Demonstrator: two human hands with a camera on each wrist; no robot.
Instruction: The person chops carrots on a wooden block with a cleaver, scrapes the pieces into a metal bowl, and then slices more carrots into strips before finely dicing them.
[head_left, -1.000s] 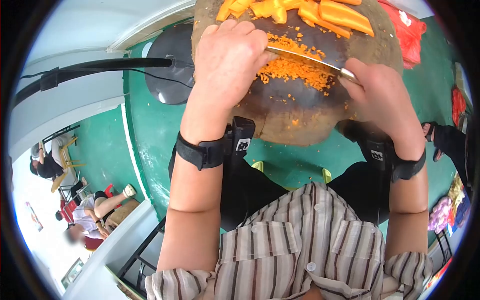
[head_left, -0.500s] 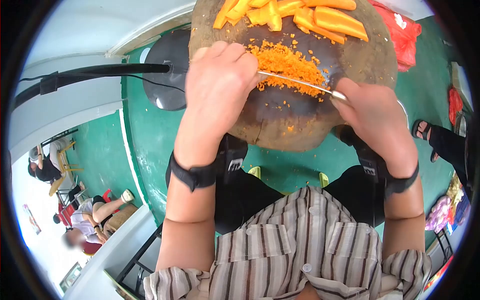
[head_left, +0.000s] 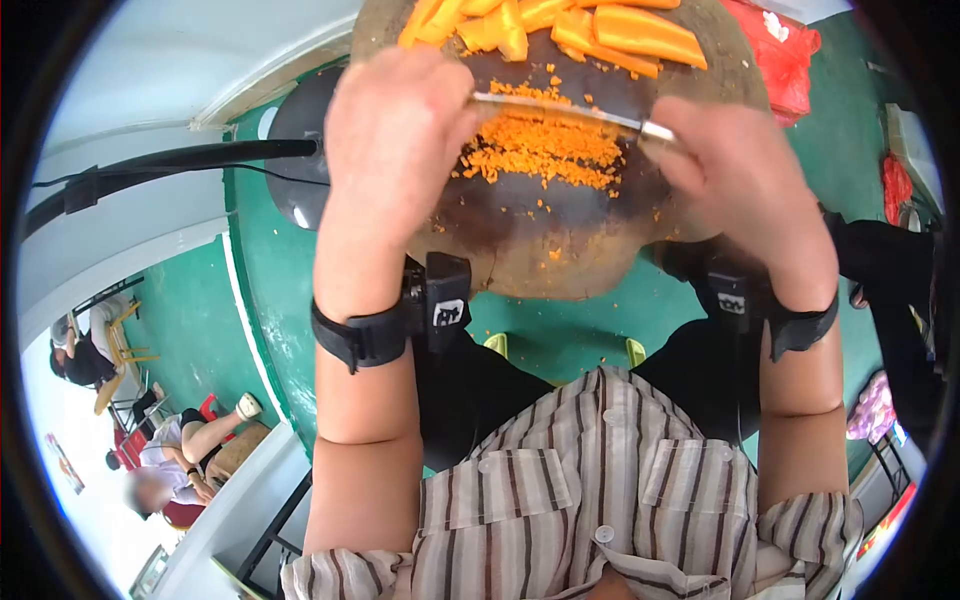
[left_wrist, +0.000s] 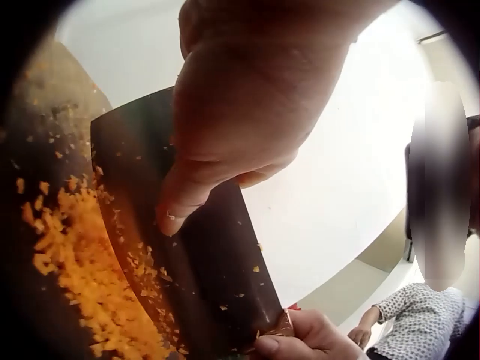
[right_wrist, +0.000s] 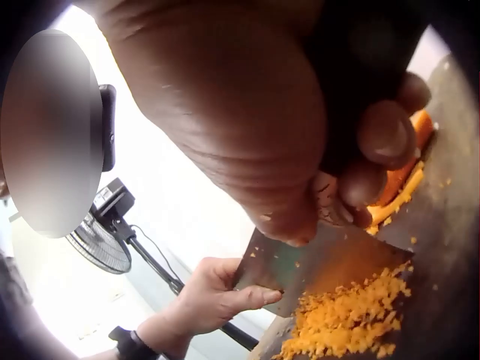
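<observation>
Head view: the right hand grips the cleaver by its handle, the left hand pinches its blade; minced carrot lies towards six o'clock. Short, even strokes, thumb above the edge, would suit.

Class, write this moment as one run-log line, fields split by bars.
left hand: pinches knife end | right hand: grips handle | orange bits: on block | larger pieces: block's far side

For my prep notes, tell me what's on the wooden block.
Orange crumbs and larger orange pieces lie on the block; whatever the knife and left hand cover is hidden.
</observation>
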